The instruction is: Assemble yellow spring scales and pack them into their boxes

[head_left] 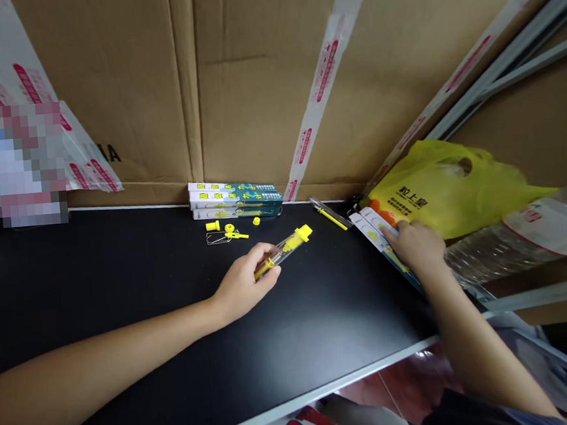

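My left hand [250, 277] is wrapped round a clear tube [288, 243] with a yellow cap, held above the black table [170, 267]. At the right, my right hand [421, 246] has its fingers on narrow printed boxes [376, 231]; whether it grips one cannot be made out. Several similar boxes [236, 200] are stacked at the table's back. In front of that stack lie a yellow cap [212, 226], a yellow ring [229, 228], a small yellow piece [257, 221], and a yellow part with metal hooks [236, 235]. Another clear tube [330, 214] lies farther right.
A yellow plastic bag [438, 187] stands at the right, beside a clear ribbed plastic item [487, 249] and metal shelf bars. Large taped cardboard [253, 77] rises behind the table. The table's pale front edge [364, 370] runs across the bottom.
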Tool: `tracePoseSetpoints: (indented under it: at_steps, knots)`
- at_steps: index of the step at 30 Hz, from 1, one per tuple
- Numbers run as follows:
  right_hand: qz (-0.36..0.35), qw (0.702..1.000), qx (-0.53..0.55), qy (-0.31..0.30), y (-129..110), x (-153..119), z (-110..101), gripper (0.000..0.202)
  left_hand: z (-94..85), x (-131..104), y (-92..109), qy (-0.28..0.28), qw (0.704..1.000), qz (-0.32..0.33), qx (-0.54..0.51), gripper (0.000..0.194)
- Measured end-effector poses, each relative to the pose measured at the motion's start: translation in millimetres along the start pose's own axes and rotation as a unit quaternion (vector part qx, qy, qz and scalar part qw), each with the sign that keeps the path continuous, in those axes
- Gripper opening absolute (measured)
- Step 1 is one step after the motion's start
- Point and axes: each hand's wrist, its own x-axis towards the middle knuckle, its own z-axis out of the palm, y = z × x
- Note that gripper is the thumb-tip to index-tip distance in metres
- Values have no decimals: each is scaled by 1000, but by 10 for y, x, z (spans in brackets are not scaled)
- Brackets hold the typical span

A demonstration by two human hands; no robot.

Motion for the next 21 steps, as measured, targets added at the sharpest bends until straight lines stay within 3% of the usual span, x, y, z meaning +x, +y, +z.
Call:
tracePoseSetpoints:
  at_steps: [8,12,15,18,21]
  knots:
    - [-1,1000,8,0,-101,-86,22,47,-5,6,-4,-3,1000,-1,12,23]
    - [-28,999,5,46,-82,-93,-25,44,0,2,-19,2,1000,2,17,23]
    - [-54,994,18,97,-174,-188,-202,42,-8,6,-28,4,1000,7,18,23]
    - [-160,974,96,126,-455,-398,-483,39,-60,51,20,25,999,22,9,24]
    - [-341,914,204,83,-889,-650,-723,33,-167,135,148,65,997,32,-17,24]
